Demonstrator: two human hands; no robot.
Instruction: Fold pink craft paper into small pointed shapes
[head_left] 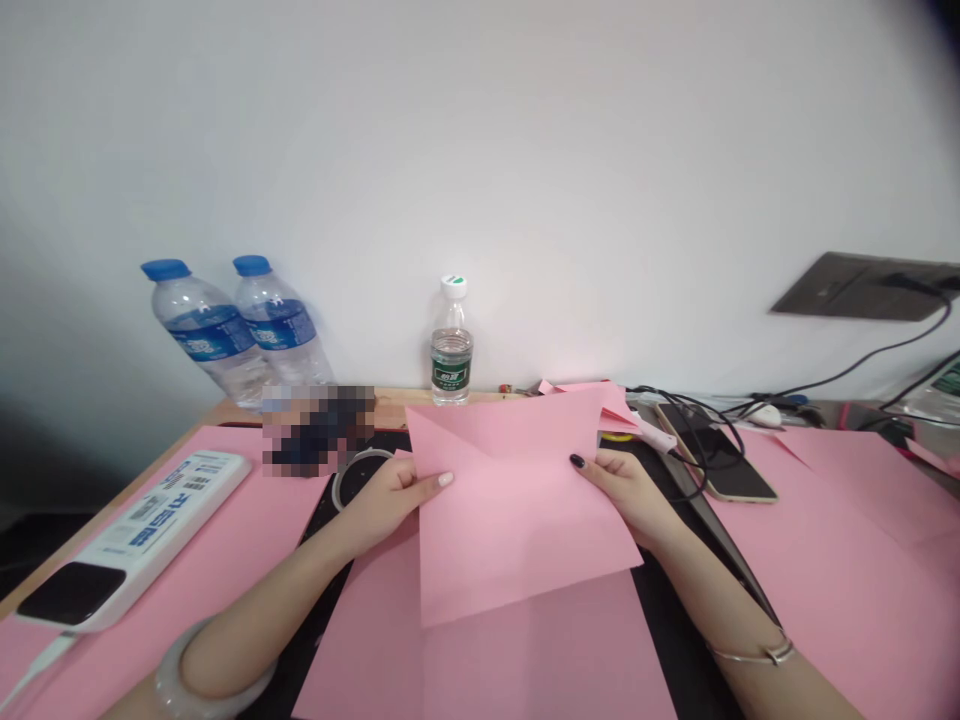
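A pink sheet of paper (pixel 517 520) is held up in front of me, its far edge slightly bent. My left hand (pixel 401 495) pinches its left side, thumb on top and the other fingers behind it. At the right side my right hand (pixel 622 490) grips the same sheet, with the thumb on the near face and the curled fingers partly hidden. Below the raised sheet lies another pink sheet (pixel 480 675) on a black mat (pixel 660 595).
Two blue-capped bottles (pixel 202 335) lean at the back left; a small bottle (pixel 451 350) stands mid-back. A white power bank (pixel 161 530) lies left. On the right are a phone (pixel 720 455), black cables (pixel 690 440) and more pink paper (pixel 855 560). A wall socket (pixel 855 288) is above.
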